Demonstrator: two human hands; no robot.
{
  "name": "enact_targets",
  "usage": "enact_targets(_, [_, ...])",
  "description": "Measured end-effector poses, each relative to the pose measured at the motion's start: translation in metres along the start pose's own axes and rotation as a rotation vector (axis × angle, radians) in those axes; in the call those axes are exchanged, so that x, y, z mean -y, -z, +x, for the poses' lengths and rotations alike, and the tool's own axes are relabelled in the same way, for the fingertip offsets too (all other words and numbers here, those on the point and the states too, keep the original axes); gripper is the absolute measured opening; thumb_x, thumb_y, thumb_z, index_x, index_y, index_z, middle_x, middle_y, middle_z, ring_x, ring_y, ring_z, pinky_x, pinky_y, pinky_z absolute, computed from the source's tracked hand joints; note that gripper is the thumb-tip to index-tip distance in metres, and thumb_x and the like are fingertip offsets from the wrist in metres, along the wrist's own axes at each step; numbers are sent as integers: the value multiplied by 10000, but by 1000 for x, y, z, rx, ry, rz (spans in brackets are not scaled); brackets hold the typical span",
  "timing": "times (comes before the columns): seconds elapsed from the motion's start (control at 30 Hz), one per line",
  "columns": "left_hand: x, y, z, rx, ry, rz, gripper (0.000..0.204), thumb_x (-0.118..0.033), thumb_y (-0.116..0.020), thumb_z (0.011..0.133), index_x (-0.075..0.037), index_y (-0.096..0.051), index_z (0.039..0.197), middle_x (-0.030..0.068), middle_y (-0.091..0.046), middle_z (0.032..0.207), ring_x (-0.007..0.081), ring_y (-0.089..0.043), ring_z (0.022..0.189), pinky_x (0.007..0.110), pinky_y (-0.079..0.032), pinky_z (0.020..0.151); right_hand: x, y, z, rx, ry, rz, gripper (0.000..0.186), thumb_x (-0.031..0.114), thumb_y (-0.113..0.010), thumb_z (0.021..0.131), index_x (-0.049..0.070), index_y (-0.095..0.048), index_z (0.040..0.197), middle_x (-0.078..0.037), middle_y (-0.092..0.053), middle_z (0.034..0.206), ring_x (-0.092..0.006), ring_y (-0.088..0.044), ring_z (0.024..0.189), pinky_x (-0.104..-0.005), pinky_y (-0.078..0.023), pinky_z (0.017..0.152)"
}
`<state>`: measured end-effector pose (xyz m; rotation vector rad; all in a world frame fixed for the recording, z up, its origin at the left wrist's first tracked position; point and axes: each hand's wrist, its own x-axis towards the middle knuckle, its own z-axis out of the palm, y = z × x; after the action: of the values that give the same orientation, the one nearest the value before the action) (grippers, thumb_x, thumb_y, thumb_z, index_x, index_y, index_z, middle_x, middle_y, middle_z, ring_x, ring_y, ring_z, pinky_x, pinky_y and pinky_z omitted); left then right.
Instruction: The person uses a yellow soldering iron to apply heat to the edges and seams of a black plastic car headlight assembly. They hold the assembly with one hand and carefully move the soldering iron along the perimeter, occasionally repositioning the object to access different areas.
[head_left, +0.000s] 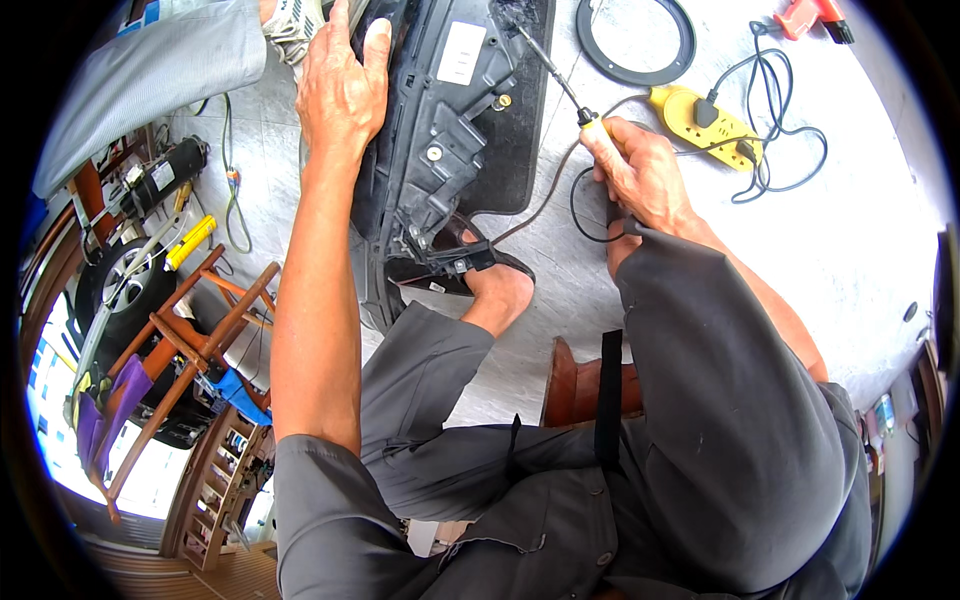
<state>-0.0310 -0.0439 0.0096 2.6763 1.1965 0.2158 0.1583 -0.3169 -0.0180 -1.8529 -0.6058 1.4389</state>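
A black plastic car headlight housing [425,165] with a white label stands tilted in front of me, beside my feet. My left hand [343,85] lies against its left edge, fingers stretched out and thumb apart. In my right hand [640,170] is a soldering iron [552,68] with a yellow collar, gripped by its handle. Its long metal shaft points up and left, and the end reaches the housing's upper right side. I cannot tell whether the tip touches the plastic. A dark cord loops below that hand.
Right of the housing lie a black ring [684,62], a yellow power strip [690,118] with plugged-in cords, and a red corded tool [800,18]. A person's grey trouser leg [160,85] extends in at upper left. Wooden furniture [190,345] and a wheel [125,280] stand left.
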Motion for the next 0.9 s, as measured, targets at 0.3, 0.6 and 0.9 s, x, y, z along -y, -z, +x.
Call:
enact_targets(0.3, [1, -1, 0, -3, -3, -15, 722, -571, -449, 1053, -11, -485, 1507, 281, -552, 1449, 438, -515, 1359, 469, -388, 1148, 0, -5, 4, -2, 54, -26, 423, 420, -600, 1040, 13, -688, 968, -76, -632, 656, -168, -595, 573, -342, -465, 559])
enact_targets(0.6, [-2, 1, 0, 13, 15, -4, 722, -574, -440, 1055, -18, -476, 1514, 279, -548, 1454, 439, -514, 1360, 471, -388, 1148, -1, -5, 5, -1, 53, -45, 422, 413, -598, 1038, 9, -686, 951, -93, -638, 650, -201, -631, 608, -370, -494, 622])
enact_targets(0.9, [-2, 1, 0, 17, 17, -5, 714, -572, -436, 1058, -26, -474, 1516, 282, -551, 1447, 441, -520, 1351, 474, -395, 1137, -2, -9, 3, 4, 140, -101, 394, 391, -600, 1039, 21, -687, 933, -99, -654, 631, -250, -670, 609, -398, -514, 652])
